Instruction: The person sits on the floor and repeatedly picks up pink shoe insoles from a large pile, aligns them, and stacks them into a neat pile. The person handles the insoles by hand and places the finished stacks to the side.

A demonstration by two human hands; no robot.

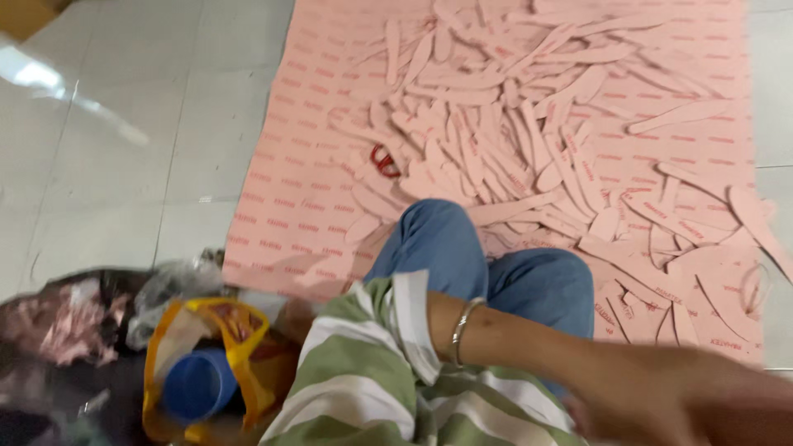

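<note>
**A:** Pink was the main colour: a large pink sheet [289, 206] lay spread over a pale tiled floor [124, 165], and a heap of long pink cut strips [512, 124] covered its middle and far side. What did the hands do?

**B:** One hand [686, 405] showed at the lower right, blurred, at the end of a forearm that crossed the bottom of the view. A silver bangle [462, 330] sat on that forearm, beside a rolled green-and-white striped sleeve [372, 363]. Whether the fingers were apart, together or closed on anything, I could not tell, nor which hand it was. The other hand was out of view.

**A:** And near the strips?

**B:** Red-handled scissors [384, 161] lay on the sheet at the near left edge of the heap, well apart from the hand. Blue-trousered knees [487, 264] rested on the sheet's near edge.

**A:** To the left?

**B:** A yellow bag [235, 326] holding a blue cup [198, 384] sat on the floor, with dark bags of pink scraps [66, 330] beside it.
</note>
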